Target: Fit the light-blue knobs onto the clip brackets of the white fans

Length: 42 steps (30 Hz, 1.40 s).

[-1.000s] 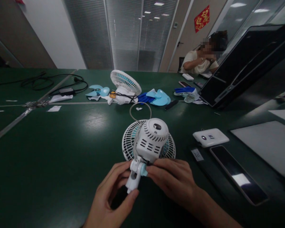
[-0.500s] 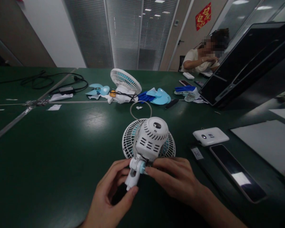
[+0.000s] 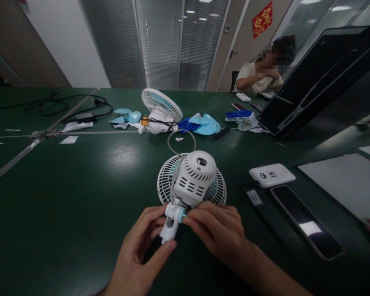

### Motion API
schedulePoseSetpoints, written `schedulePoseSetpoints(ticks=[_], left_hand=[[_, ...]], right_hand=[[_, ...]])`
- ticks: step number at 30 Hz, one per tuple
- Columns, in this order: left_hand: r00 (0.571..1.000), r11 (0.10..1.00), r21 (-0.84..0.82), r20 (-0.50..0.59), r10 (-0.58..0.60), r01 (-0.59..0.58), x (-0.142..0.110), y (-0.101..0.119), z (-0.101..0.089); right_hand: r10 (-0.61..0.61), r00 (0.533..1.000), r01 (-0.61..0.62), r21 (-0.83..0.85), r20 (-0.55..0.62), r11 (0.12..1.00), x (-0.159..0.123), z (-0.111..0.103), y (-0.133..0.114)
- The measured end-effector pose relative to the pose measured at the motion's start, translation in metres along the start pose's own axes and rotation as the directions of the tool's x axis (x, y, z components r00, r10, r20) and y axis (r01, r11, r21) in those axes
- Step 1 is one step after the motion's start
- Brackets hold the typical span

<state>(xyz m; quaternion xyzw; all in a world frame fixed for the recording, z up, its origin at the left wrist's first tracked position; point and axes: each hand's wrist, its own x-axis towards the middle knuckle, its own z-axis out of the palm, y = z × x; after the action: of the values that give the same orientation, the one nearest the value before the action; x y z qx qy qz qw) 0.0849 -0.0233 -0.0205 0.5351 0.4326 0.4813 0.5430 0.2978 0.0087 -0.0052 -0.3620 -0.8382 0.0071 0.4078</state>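
A small white fan [image 3: 195,174] lies grille-down on the green table, its motor housing facing up. The white clip bracket [image 3: 170,225] at its base points toward me. My left hand [image 3: 143,242] grips this bracket, thumb at its lower end and fingers along its left side. A light-blue knob [image 3: 181,215] sits on the bracket's right side. My right hand [image 3: 217,226] pinches the knob between thumb and fingers. The fan's grey cord [image 3: 181,142] loops up behind the housing.
A second fan [image 3: 162,109], loose blue blades [image 3: 206,124] and gloves [image 3: 242,117] lie farther back. To the right are a white device [image 3: 271,175], a phone [image 3: 306,222] and a large black monitor [image 3: 314,82]. A person [image 3: 259,76] sits across the table.
My right hand's fingers have shifted around the light-blue knob and are more closed on it. The left hand keeps its grip. The whole view has moved slightly.
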Motion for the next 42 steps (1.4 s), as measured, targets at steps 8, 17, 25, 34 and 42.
schedulePoseSetpoints(ticks=[8, 17, 25, 34, 42], left_hand=[[0.999, 1.000, 0.013, 0.047, 0.001, -0.001, 0.001, 0.002, -0.002], [0.998, 1.000, 0.007, 0.061, 0.015, -0.016, 0.000, 0.002, -0.001], [0.999, 1.000, 0.002, 0.044, 0.009, -0.009, 0.001, 0.003, 0.001], [1.000, 0.999, 0.031, 0.024, 0.019, -0.020, 0.001, 0.011, 0.002], [1.000, 0.999, 0.031, 0.006, 0.017, -0.017, 0.001, 0.010, 0.002]], right_hand=[[-0.218, 0.968, 0.220, -0.006, 0.123, 0.975, -0.004, -0.017, 0.018], [-0.059, 0.998, 0.057, 0.046, 0.027, 0.997, -0.003, -0.003, 0.005], [0.105, 0.994, -0.105, -0.003, 0.021, 0.994, -0.007, -0.001, -0.005], [-0.073, 0.997, 0.073, 0.011, 0.036, 0.997, -0.004, -0.009, 0.010], [0.101, 0.995, -0.102, 0.028, 0.017, 0.994, -0.007, 0.002, -0.003]])
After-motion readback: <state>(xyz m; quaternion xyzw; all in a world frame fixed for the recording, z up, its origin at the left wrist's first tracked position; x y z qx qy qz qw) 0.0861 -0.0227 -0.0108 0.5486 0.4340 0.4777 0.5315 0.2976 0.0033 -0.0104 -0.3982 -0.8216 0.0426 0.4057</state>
